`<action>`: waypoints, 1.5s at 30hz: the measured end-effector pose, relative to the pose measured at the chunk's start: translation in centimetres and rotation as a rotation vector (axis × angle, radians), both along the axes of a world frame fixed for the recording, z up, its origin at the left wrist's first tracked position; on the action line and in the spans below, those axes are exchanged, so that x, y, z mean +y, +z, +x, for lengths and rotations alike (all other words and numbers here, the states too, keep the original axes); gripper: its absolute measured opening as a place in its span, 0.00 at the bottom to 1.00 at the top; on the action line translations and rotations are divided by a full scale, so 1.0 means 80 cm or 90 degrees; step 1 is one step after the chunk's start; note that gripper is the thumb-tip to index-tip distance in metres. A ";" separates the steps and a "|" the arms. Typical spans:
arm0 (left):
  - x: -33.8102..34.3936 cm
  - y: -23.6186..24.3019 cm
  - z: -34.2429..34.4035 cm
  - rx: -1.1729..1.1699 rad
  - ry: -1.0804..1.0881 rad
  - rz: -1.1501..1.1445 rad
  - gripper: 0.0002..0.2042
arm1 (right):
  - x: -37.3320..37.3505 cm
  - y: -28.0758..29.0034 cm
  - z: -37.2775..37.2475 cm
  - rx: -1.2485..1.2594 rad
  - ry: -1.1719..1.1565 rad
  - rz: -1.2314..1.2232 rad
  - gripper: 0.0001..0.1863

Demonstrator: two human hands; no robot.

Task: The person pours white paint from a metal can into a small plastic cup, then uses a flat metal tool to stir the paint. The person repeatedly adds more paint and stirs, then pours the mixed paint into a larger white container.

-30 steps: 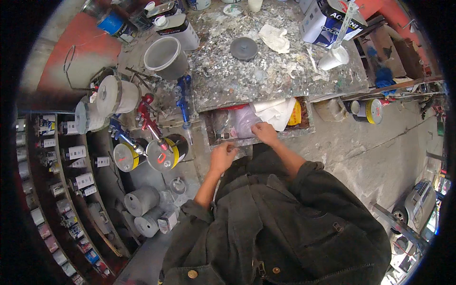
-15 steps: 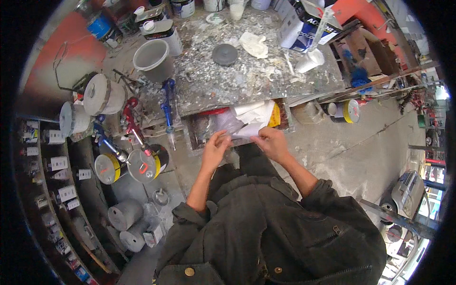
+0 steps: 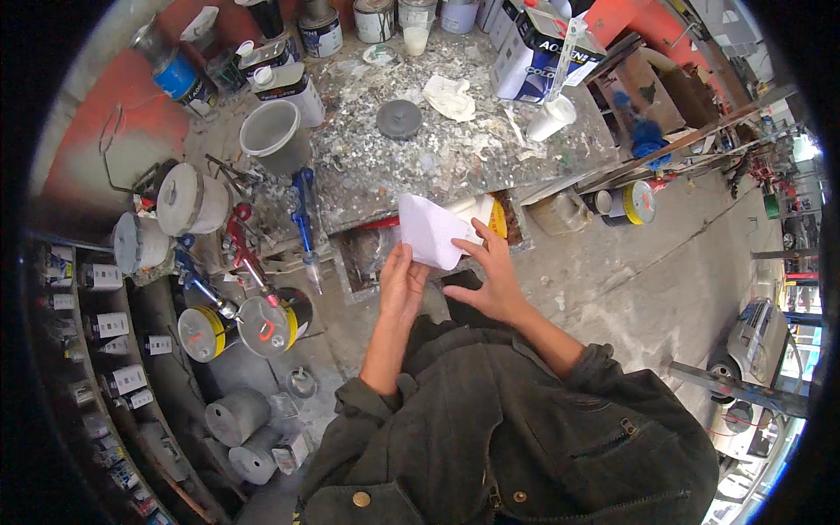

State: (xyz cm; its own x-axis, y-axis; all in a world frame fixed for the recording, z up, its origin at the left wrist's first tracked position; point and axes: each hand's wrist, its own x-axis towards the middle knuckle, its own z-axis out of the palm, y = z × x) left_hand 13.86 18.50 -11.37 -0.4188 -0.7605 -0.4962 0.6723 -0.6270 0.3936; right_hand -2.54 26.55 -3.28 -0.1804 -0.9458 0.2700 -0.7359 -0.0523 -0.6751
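A white paper cone point(image 3: 427, 229), partly flattened and shaped like a paint strainer, stands up from my left hand point(image 3: 402, 282) above the open drawer point(image 3: 359, 258). My left thumb and fingers pinch its lower left edge. My right hand point(image 3: 493, 278) is at its lower right side, fingers spread and thumb well apart; a fingertip seems to touch the paper's edge. Behind it in the drawer lie more white papers point(image 3: 472, 210) and a yellow packet point(image 3: 498, 217).
The paint-spattered workbench point(image 3: 367, 162) holds a grey tub point(image 3: 278, 144), a dark round lid point(image 3: 399, 119), a crumpled cloth point(image 3: 450, 98), a white cup point(image 3: 551, 118) and a large can point(image 3: 534, 61). Blue point(image 3: 303, 210) and red point(image 3: 243, 245) spray guns hang left, above lidded buckets point(image 3: 267, 325).
The paper has risen out of the drawer and stands more open, held in my left hand. My right hand has loosened its pinch and spread its fingers.
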 end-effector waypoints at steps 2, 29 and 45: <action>0.000 0.000 -0.002 0.044 0.022 0.008 0.23 | -0.003 -0.001 -0.001 -0.046 0.024 0.026 0.32; -0.103 0.022 -0.083 -0.240 -0.011 0.018 0.15 | -0.185 -0.008 -0.208 -0.127 0.408 0.239 0.21; -0.140 -0.041 -0.051 -0.243 -0.014 0.114 0.14 | -0.322 0.165 -0.084 -0.035 0.354 0.022 0.07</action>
